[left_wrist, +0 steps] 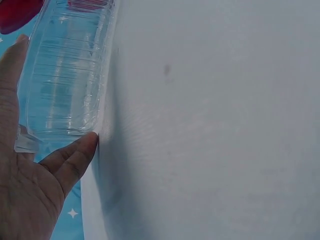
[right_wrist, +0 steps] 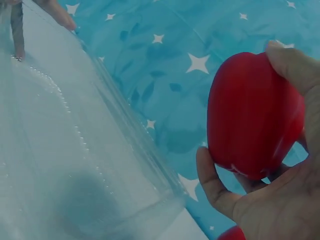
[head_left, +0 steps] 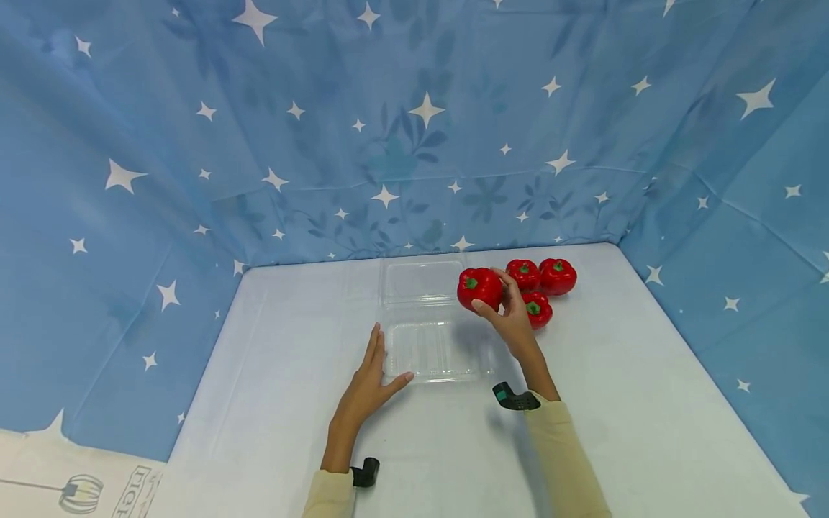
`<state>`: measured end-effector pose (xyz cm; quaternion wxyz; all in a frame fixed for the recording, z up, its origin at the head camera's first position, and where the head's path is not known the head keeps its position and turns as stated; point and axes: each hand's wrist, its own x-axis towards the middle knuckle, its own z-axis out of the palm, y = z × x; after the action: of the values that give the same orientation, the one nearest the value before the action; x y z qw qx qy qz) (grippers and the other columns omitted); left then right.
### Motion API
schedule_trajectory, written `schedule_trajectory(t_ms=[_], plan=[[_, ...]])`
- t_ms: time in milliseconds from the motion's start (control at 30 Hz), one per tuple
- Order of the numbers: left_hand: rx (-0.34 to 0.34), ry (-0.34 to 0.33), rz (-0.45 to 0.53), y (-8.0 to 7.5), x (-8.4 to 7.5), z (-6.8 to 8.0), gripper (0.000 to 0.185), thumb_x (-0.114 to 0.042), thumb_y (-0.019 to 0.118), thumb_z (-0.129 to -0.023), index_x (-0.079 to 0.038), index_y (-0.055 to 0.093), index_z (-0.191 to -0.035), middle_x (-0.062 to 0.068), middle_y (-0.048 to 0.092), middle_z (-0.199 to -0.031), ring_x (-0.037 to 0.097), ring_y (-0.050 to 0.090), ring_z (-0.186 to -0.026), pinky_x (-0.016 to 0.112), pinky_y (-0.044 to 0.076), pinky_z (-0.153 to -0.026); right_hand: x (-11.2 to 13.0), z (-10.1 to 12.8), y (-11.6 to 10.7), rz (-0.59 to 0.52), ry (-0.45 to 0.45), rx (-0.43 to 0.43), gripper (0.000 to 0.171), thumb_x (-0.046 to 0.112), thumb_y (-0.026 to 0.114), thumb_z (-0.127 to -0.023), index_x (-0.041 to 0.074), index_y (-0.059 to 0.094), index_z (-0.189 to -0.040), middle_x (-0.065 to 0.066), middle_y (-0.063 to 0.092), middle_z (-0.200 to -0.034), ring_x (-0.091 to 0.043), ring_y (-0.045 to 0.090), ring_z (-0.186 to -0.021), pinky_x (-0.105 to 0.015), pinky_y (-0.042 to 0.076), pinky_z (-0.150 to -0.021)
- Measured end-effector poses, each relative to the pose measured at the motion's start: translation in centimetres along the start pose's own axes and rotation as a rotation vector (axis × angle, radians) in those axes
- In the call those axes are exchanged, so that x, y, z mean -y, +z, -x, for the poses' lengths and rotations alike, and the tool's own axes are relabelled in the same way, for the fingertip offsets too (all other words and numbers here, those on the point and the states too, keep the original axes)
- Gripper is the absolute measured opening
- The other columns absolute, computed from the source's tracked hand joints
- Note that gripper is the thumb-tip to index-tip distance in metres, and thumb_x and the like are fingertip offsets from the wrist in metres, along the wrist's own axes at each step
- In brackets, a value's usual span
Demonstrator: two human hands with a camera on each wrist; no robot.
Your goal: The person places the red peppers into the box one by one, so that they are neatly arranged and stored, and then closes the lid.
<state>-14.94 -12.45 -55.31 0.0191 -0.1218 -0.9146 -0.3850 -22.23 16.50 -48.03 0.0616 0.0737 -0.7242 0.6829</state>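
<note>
Two bare hands — left hand (head_left: 368, 388), right hand (head_left: 512, 321) — pale cream sleeves (head_left: 563, 453), a black wrist mount (head_left: 514, 397) strapped on each, right one green-tipped.

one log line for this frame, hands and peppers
right hand grips pepper above open clamshell | left hand flat against clamshell's left edge | three peppers on table
</note>
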Motion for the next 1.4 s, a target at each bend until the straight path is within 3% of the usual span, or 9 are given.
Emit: schedule_trajectory(t_ms=[133,300,600,800,1067,1400], plan=[[-0.008,-0.002,0.001,0.0,0.0,-0.1,0.103,-0.066,0.056,-0.073,-0.019,-0.001,-0.146,-0.008,-0.007,-0.151,0.017,0.012,-0.137,0.047,0.029,-0.103,-0.3,-0.1,1.4,0.102,0.037,0.019,0.080,0.032,0.077,-0.070,0.027,0.029,-0.135,-0.002,0.035,-0.137,-0.025,0.030,-0.127,-0.047,0.045,-0.090],[-0.035,0.001,0.004,0.0,0.1,-0.1,0.102,-0.065,0.057,-0.073,-0.020,0.000,-0.146,-0.008,-0.005,-0.152,0.019,0.015,-0.136,0.048,0.030,-0.101,-0.8,0.1,3.4,0.188,0.055,0.059,0.085,0.042,0.078,-0.065,0.024,0.028,-0.132,-0.002,0.038,-0.134,-0.023,0.034,-0.124,-0.046,0.046,-0.087],[-0.040,-0.025,0.002,0.1,0.0,-0.1,0.102,-0.067,0.055,-0.072,-0.024,-0.001,-0.145,-0.010,-0.005,-0.151,0.018,0.017,-0.135,0.047,0.033,-0.099,-1.7,0.5,6.5,0.337,0.035,0.173,0.080,0.040,0.077,-0.067,0.019,0.034,-0.131,-0.005,0.042,-0.130,-0.024,0.041,-0.118,-0.045,0.048,-0.086],[-0.038,-0.044,-0.021,0.0,0.0,-0.1,0.103,-0.069,0.055,-0.070,-0.028,-0.002,-0.145,-0.012,-0.005,-0.151,0.017,0.019,-0.135,0.046,0.036,-0.097,-2.8,0.6,8.7,0.466,0.072,0.160,0.079,0.036,0.078,-0.066,0.016,0.039,-0.131,-0.009,0.045,-0.125,-0.027,0.043,-0.114,-0.045,0.050,-0.083],[-0.029,-0.051,-0.009,0.3,0.1,-0.1,0.104,-0.070,0.056,-0.068,-0.033,-0.005,-0.143,-0.014,-0.005,-0.150,0.019,0.025,-0.133,0.048,0.038,-0.095,-3.6,0.9,10.8,0.499,0.116,0.119,0.077,0.033,0.079,-0.065,0.015,0.042,-0.130,-0.016,0.045,-0.121,-0.031,0.045,-0.110,-0.045,0.051,-0.081],[-0.034,-0.034,-0.008,0.5,0.4,-0.1,0.105,-0.070,0.056,-0.069,-0.026,-0.001,-0.145,-0.012,-0.005,-0.151,0.020,0.019,-0.135,0.049,0.037,-0.096,-3.9,0.8,12.3,0.500,0.153,0.125,0.079,0.035,0.080,-0.065,0.015,0.042,-0.131,-0.019,0.043,-0.119,-0.034,0.046,-0.108,-0.046,0.050,-0.082]])
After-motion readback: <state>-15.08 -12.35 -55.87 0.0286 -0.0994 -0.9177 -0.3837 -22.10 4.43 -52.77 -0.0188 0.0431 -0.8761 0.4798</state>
